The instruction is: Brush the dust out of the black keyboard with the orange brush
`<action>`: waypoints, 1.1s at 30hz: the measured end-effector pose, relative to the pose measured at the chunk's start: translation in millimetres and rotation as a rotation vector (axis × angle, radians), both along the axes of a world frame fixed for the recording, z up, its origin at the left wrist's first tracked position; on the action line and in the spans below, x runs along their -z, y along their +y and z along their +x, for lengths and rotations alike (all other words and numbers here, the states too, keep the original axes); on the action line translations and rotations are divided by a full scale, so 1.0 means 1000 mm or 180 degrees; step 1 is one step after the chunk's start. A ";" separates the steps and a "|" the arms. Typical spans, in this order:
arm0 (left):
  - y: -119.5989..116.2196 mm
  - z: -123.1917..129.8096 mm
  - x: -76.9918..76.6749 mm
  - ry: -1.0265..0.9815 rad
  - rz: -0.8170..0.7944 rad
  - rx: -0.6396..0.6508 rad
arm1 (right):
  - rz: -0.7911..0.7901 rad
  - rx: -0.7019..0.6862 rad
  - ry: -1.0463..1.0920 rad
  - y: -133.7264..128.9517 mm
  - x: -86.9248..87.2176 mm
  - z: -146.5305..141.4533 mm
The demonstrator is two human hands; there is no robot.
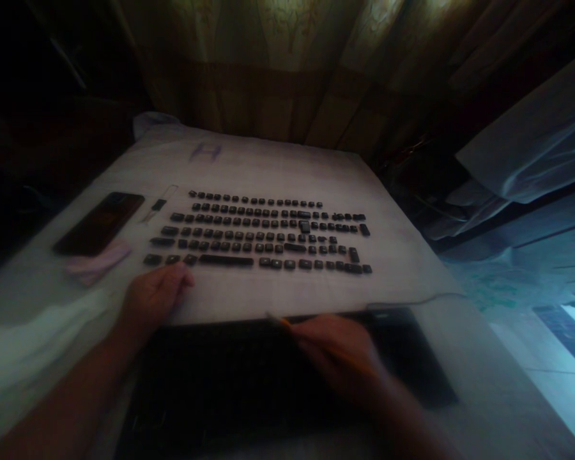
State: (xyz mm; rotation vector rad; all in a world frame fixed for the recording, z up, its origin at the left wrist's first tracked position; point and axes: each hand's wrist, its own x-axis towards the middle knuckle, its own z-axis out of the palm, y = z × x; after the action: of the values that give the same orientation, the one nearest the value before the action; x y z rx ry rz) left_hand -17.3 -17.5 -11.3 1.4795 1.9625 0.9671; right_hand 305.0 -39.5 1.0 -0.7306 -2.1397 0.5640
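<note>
A black keyboard base [211, 377] lies at the near edge, dim and with its surface detail hard to make out. My right hand [340, 348] is over its far edge, closed around a slim orange-handled brush [335, 350]; the brush's pale tip points left and is blurred. My left hand [156, 297] rests curled into a loose fist on the white cloth, beside the keyboard's far left corner and just below the nearest keycaps; nothing shows in it. Beyond both hands, loose black keycaps [253, 222] lie in several rows, with the long spacebar [226, 260] in the nearest row.
Left of the keycaps lie a dark phone [100, 220], a pink cloth [98, 263] and a small wire-looped tool [159, 204]. White fabric [38, 338] is bunched at the left. A cable [421, 300] runs right from the keyboard. A curtain [287, 70] hangs behind the table.
</note>
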 end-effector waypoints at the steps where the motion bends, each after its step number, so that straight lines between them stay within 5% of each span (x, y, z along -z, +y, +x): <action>1: 0.000 0.000 0.000 0.0012 -0.0006 -0.0003 | 0.0019 0.0020 0.0010 0.000 -0.001 0.000; 33: -0.001 -0.002 0.005 -0.0026 -0.0052 -0.0045 | -0.0021 -0.0029 0.0199 0.001 0.004 0.001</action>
State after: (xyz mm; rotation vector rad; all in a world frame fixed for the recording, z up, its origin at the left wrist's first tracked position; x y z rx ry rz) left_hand -19.6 -18.2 -15.9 1.4523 1.9731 0.9592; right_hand 306.1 -39.0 -3.2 -0.6983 -2.0853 0.5914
